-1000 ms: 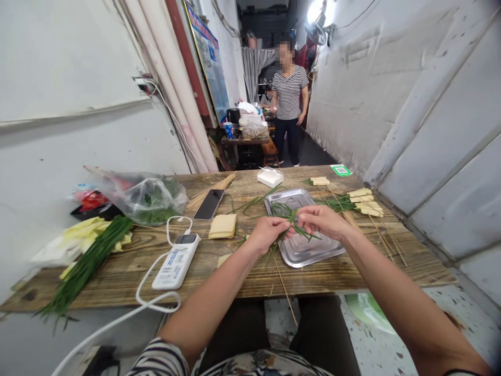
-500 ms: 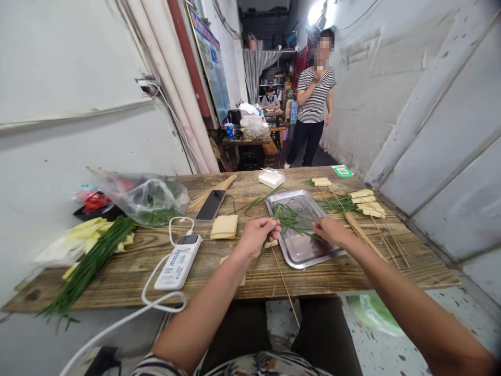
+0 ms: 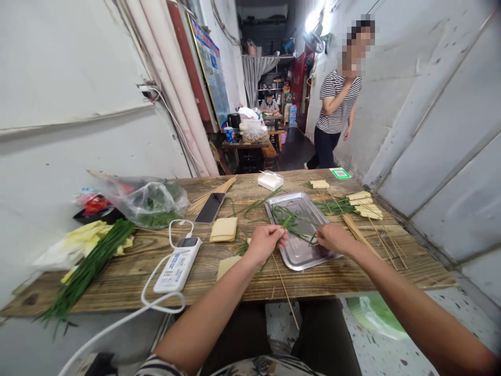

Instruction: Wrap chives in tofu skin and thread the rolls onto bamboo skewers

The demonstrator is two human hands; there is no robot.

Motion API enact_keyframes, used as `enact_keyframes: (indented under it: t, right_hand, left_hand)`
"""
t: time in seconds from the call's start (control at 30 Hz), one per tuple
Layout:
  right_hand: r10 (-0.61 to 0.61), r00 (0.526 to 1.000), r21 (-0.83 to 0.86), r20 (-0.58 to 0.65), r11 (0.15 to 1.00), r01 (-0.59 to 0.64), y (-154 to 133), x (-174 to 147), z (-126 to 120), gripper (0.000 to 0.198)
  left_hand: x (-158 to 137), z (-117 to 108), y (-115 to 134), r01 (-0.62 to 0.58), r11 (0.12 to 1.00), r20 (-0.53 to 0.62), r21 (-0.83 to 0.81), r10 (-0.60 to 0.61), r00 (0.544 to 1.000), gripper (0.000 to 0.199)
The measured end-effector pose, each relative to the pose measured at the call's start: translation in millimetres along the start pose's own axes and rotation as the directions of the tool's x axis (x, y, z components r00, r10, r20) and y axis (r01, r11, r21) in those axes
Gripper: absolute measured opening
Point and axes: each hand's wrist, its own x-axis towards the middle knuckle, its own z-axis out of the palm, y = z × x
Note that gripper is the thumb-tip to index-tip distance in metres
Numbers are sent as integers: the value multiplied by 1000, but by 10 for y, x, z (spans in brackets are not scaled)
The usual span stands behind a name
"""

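My left hand (image 3: 270,242) is closed in a pinch on green chives (image 3: 288,216) at the near left of a metal tray (image 3: 291,261). Over the tray's right side, my right hand (image 3: 332,238) pinches the other ends of some chive strands. More strands lie loose in the tray between the hands. A thin bamboo skewer (image 3: 288,295) lies below my left hand and sticks out past the table edge. Left of that hand are a stack of pale yellow tofu sheets (image 3: 224,230) and a single sheet (image 3: 227,267), partly covered by my forearm.
Right of the tray lie rolled sheets with chives (image 3: 367,205) and bamboo skewers (image 3: 358,232). A phone (image 3: 210,208), a white power bank (image 3: 178,266) with its cable, a chive bunch (image 3: 92,258) and a plastic bag (image 3: 156,201) occupy the left. A person (image 3: 338,104) stands beyond the table.
The person beyond the table has moved right and nearer. My left hand has shifted slightly right, and more of the single tofu sheet shows. Both hands keep hold of the chives.
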Motion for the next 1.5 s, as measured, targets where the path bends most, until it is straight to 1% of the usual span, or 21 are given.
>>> enact_keyframes:
  t: [0.07, 0.17, 0.2, 0.27, 0.33, 0.4, 0.5, 0.6, 0.67, 0.73, 0.9, 1.0, 1.07, 1.13, 1.2, 1.27, 1.3, 1.33, 1.4, 1.47, 1.5]
  right_hand:
    - [-20, 999, -10, -46, 1000, 20, -35, -84, -148, 21]
    - [-125, 986, 7, -107, 992, 127, -118, -221, -375, 18]
    - [-172, 977, 27, -128, 984, 177, -146, -256, -436, 17]
    - [-249, 953, 88, -172, 960, 266, -183, -296, -522, 18]
    - [-266, 937, 158, -225, 939, 305, -191, -298, -558, 18]
    - [-231, 934, 236, -271, 925, 297, -178, -281, -554, 17]
    - [-147, 931, 370, -335, 888, 273, -154, -256, -505, 13]
    - [-59, 924, 526, -379, 808, 267, -151, -249, -441, 11]
    - [-19, 920, 610, -391, 744, 274, -156, -248, -405, 13]
    - [-8, 919, 655, -394, 699, 287, -160, -248, -379, 16]
    - [-4, 922, 696, -388, 654, 296, -153, -249, -346, 19]
    - [14, 932, 748, -361, 602, 281, -155, -232, -321, 19]
    - [52, 942, 821, -332, 508, 261, -166, -208, -291, 20]
    - [115, 943, 903, -312, 343, 257, -185, -184, -245, 30]
    - [229, 920, 943, -319, 172, 284, -215, -179, -186, 46]
    - [342, 892, 954, -295, 57, 294, -259, -202, -122, 53]
    - [356, 901, 965, -249, 8, 264, -286, -224, -94, 53]
    - [326, 927, 977, -183, -45, 209, -316, -249, -69, 51]
    - [169, 984, 984, -50, -161, 78, -380, -300, -41, 44]
    - [25, 1000, 961, -6, -276, 13, -437, -336, -39, 37]
    - [-5, 1000, 942, -21, -335, 18, -461, -344, -45, 36]
  left_hand:
    - [-11, 40, -22, -122, 982, -23, 148, 126, 992, 19]
    - [-26, 121, -13, -322, 873, 0, 366, 346, 938, 22]
    - [-23, 154, -10, -362, 841, 15, 402, 389, 921, 23]
    - [2, 228, -19, -401, 815, 56, 419, 417, 907, 24]
    - [39, 302, -50, -396, 834, 109, 385, 384, 917, 24]
    - [66, 366, -86, -337, 890, 140, 306, 308, 941, 25]
    - [60, 427, -99, -166, 976, 138, 139, 147, 979, 25]
    - [22, 443, -58, -27, 999, 121, 20, 24, 992, 22]
    - [1, 438, -27, -4, 1000, 115, -21, 7, 993, 22]
    - [-10, 428, -9, -12, 1000, 128, -29, 16, 992, 25]
    - [-18, 406, -17, -46, 999, 114, 28, 42, 993, 38]
    - [-27, 396, -22, -41, 998, 137, 42, 35, 990, 39]
    - [-35, 392, -20, -18, 999, 170, 46, 10, 985, 37]
    - [-44, 390, -11, 28, 999, 187, 19, -31, 982, 37]
    - [-55, 387, 4, 75, 996, 191, -47, -64, 979, 38]
    - [-67, 384, 21, 100, 989, 204, -113, -75, 976, 39]
    - [-73, 383, 29, 103, 985, 217, -135, -73, 974, 39]
    - [-79, 382, 34, 102, 984, 228, -149, -66, 971, 40]
    - [-89, 381, 37, 92, 983, 243, -156, -52, 969, 40]
    - [-93, 380, 31, 78, 986, 224, -146, -44, 974, 39]
    - [-94, 379, 27, 72, 988, 206, -136, -43, 978, 39]
